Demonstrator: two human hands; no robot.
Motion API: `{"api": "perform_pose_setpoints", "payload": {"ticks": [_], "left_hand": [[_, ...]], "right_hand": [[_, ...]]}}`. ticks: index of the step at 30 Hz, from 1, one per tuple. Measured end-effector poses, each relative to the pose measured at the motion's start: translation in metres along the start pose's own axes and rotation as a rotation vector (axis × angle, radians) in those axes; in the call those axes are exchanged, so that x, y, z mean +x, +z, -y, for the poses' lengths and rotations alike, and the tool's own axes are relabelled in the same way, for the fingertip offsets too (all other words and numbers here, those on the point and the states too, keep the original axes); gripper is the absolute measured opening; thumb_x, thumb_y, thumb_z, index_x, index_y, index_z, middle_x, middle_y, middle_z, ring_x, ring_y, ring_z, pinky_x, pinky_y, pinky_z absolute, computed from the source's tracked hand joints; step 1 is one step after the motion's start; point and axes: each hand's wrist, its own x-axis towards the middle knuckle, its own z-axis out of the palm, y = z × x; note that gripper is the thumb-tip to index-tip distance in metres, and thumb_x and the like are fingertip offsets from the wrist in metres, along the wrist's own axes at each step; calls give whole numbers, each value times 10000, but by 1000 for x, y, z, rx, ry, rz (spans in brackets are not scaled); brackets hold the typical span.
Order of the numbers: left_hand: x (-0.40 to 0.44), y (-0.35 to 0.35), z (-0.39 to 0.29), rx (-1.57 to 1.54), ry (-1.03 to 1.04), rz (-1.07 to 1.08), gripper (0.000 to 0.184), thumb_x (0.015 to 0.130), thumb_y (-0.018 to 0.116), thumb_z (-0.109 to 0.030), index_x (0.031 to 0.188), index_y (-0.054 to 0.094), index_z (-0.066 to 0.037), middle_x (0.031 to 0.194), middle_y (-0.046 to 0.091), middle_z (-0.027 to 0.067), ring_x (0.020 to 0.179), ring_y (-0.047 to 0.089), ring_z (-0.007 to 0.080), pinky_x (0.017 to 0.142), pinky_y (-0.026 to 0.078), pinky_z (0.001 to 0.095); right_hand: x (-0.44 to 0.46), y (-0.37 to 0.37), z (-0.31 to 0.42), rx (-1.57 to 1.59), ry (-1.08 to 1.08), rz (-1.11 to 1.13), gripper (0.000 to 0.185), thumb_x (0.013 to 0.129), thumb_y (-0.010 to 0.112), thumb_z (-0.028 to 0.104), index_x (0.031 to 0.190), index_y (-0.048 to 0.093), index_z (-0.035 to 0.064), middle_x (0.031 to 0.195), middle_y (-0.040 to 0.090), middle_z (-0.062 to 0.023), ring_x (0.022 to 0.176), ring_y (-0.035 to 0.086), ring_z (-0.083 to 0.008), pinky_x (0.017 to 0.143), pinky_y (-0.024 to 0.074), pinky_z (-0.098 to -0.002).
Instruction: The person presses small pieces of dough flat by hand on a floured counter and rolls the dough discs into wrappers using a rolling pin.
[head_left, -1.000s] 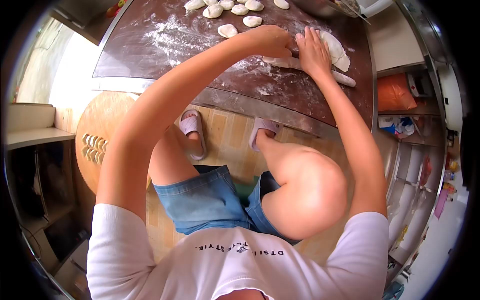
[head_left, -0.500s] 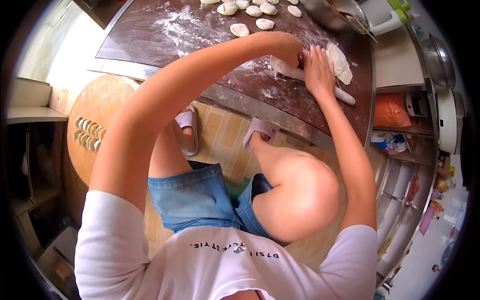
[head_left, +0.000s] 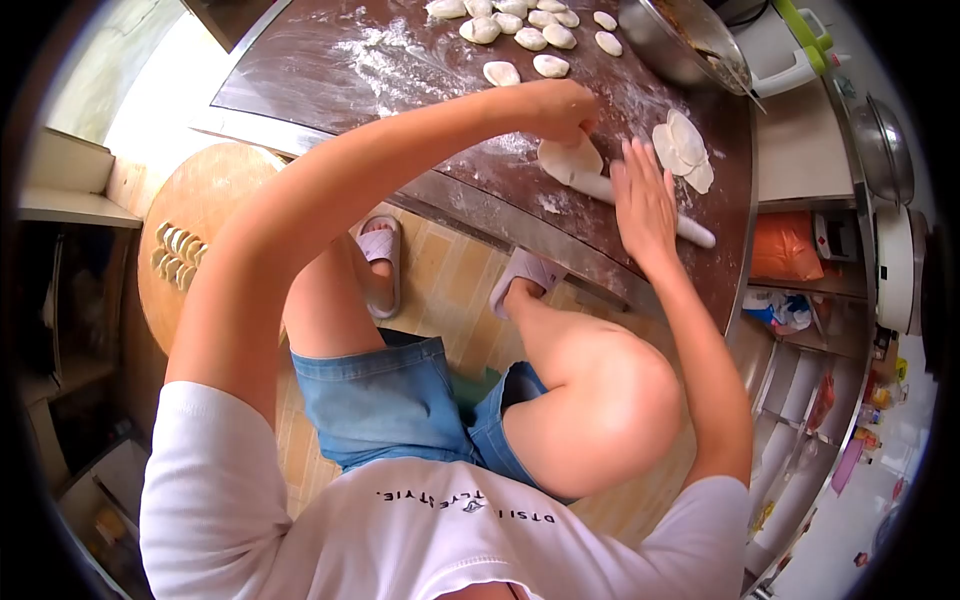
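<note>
A flattened dough wrapper [head_left: 562, 158] lies on the floured dark table. My left hand [head_left: 572, 112] is closed in a pinch at its far edge, the fingertips partly hidden. My right hand [head_left: 645, 200] rests flat on a white rolling pin [head_left: 692, 231], fingers stretched out and not wrapped round it. The pin's left end reaches the wrapper's near edge. Just beyond the right hand sits an overlapping pile of rolled wrappers [head_left: 682, 145]. Small floured dough pieces [head_left: 530, 38] are scattered farther back.
A metal bowl [head_left: 690, 45] with filling and a utensil stands at the table's back right. On a round wooden board [head_left: 190, 205] at left are rows of filled dumplings [head_left: 178, 255]. Shelves with an orange bag [head_left: 782, 246] stand at right. The table's metal edge [head_left: 480, 215] faces me.
My right hand and the rolling pin have come back towards me. More of the wrapper now shows under my left hand. The whole view has shifted slightly.
</note>
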Motion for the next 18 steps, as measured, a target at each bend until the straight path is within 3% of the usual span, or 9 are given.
{"api": "perform_pose_setpoints", "payload": {"ticks": [2, 4, 7, 10, 11, 13, 15, 18], "left_hand": [[-33, 1, 5, -129, 7, -127, 173, 728, 617, -112, 869, 642, -14, 762, 646, 133, 706, 619, 277, 664, 477, 375], [-65, -11, 12, -51, -115, -218, 171, 734, 625, -116, 871, 646, -18, 782, 651, 146, 727, 627, 285, 680, 481, 371], [-94, -33, 29, 290, -288, -394, 142, 713, 621, -156, 766, 603, -26, 720, 627, 155, 695, 616, 308, 640, 467, 400], [-97, -38, 44, 419, -400, -473, 124, 722, 614, -166, 729, 582, -46, 679, 604, 154, 657, 600, 317, 604, 459, 413], [-90, -26, 50, 332, -299, -564, 125, 725, 630, -161, 745, 596, -42, 692, 617, 156, 661, 609, 308, 614, 465, 406], [-69, -8, 19, 115, -248, -404, 130, 729, 645, -147, 777, 614, -30, 721, 634, 160, 682, 620, 302, 629, 473, 398], [-40, 14, -7, 14, -173, -402, 164, 686, 668, -157, 790, 662, -31, 743, 652, 170, 755, 643, 334, 680, 504, 409], [-10, 29, -24, -79, -90, -335, 180, 747, 661, -164, 824, 619, -7, 761, 651, 142, 718, 631, 286, 669, 490, 365]], "right_hand": [[-33, -9, 2, 54, -28, 30, 534, 990, 371, 372, 1369, 411, -2, 1439, 380, -178, 1377, 290, -294, 1122, 176, -466], [-48, -13, -1, 47, -34, -17, 525, 992, 369, 373, 1371, 416, 13, 1440, 386, -162, 1371, 303, -293, 1120, 184, -471], [-48, -9, -2, 21, -35, -54, 517, 992, 370, 374, 1363, 430, 19, 1438, 393, -152, 1368, 310, -290, 1119, 191, -470], [-43, -7, -4, 7, -48, -78, 512, 992, 370, 373, 1354, 442, 18, 1431, 403, -152, 1362, 321, -291, 1117, 198, -469], [-43, -6, -5, 2, -49, -84, 511, 992, 371, 372, 1351, 446, 17, 1427, 407, -154, 1359, 326, -292, 1116, 201, -469], [-44, -7, -5, 21, -67, -84, 504, 991, 372, 365, 1345, 452, 15, 1418, 419, -156, 1350, 340, -296, 1113, 208, -470], [-51, -10, -4, 58, -81, -75, 498, 990, 374, 357, 1339, 457, 12, 1409, 430, -160, 1343, 352, -300, 1110, 214, -470], [-59, -16, -2, 117, -114, -73, 481, 986, 382, 333, 1329, 465, 6, 1402, 435, -168, 1336, 363, -300, 1106, 219, -468]]}}
